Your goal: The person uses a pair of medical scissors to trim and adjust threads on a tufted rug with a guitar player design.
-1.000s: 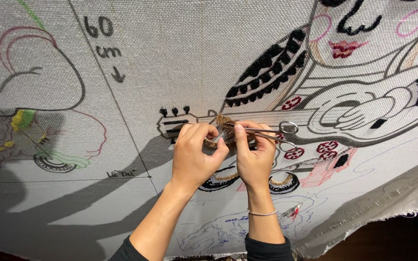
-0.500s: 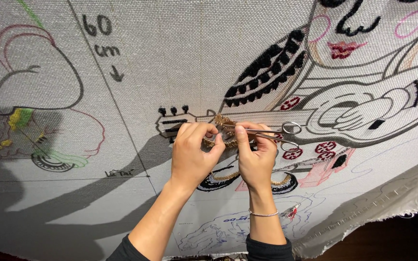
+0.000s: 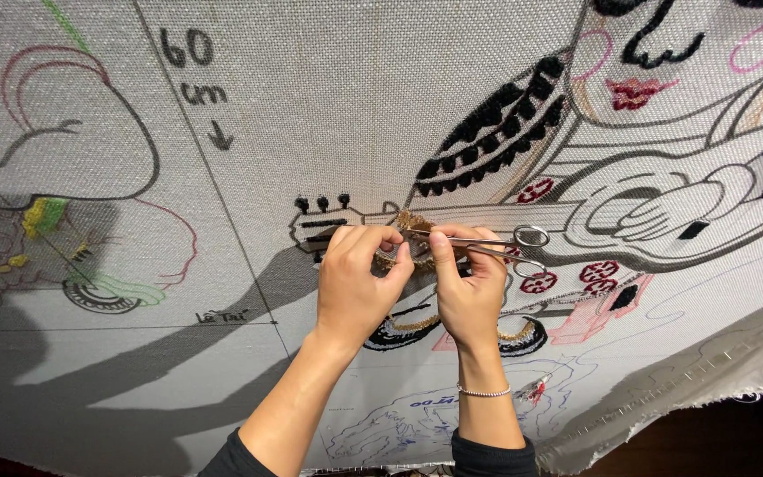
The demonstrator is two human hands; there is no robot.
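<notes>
A large grey woven cloth (image 3: 337, 106) with a drawn and partly tufted picture fills the view. My right hand (image 3: 465, 287) grips slim metal scissors (image 3: 501, 246), their ring handles sticking out to the right and the blades pointing left. My left hand (image 3: 355, 283) pinches a tuft of golden-brown yarn (image 3: 412, 221) on the drawn guitar neck, right beside the scissor tips. Both hands touch the cloth side by side.
Black tufted hair (image 3: 496, 124), red lips (image 3: 633, 91) and small red patches (image 3: 598, 269) lie to the right. Yellow-green tufts (image 3: 41, 215) sit at the left. The cloth's frayed edge (image 3: 717, 375) hangs at lower right over a dark floor.
Both hands stay on the same spot; the left fingers shifted slightly on the yarn. The view drifted a little.
</notes>
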